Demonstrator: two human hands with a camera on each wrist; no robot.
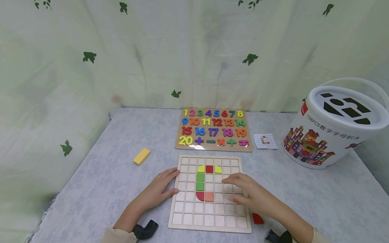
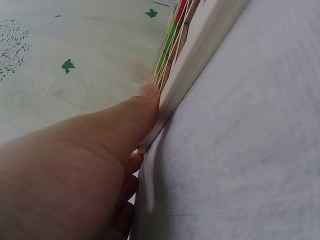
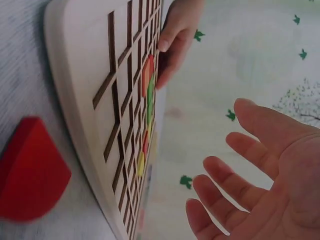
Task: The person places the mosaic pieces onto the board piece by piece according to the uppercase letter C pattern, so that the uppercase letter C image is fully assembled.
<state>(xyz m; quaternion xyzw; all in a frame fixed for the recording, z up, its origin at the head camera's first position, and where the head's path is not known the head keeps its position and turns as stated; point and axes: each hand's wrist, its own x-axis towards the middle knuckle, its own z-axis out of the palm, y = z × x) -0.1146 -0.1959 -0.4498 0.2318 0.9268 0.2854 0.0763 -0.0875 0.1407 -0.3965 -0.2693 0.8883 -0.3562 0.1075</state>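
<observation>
My left hand (image 1: pixel 158 189) rests against the left edge of a wooden grid board (image 1: pixel 209 220), its thumb (image 2: pixel 142 107) right at the rim in the left wrist view. Over the board's right side hovers my right hand (image 1: pixel 250 194), fingers spread and holding nothing. Set in the grid is a C-like row of pieces: two yellow quarter-rounds (image 1: pixel 218 169), a red square (image 1: pixel 209 169), two green squares (image 1: pixel 200 186), a dark red quarter-round (image 1: pixel 200 196) and an orange square (image 1: pixel 209 196). A loose red quarter-round (image 3: pixel 32 172) lies just off the board's right edge.
Behind the grid lies a number puzzle board (image 1: pixel 204 147). Right of it is a card (image 1: pixel 265 141) printed with a coloured C-like pattern on a grid. A large white bucket (image 1: pixel 328 135) stands at the right. A yellow block (image 1: pixel 141 156) lies at the left.
</observation>
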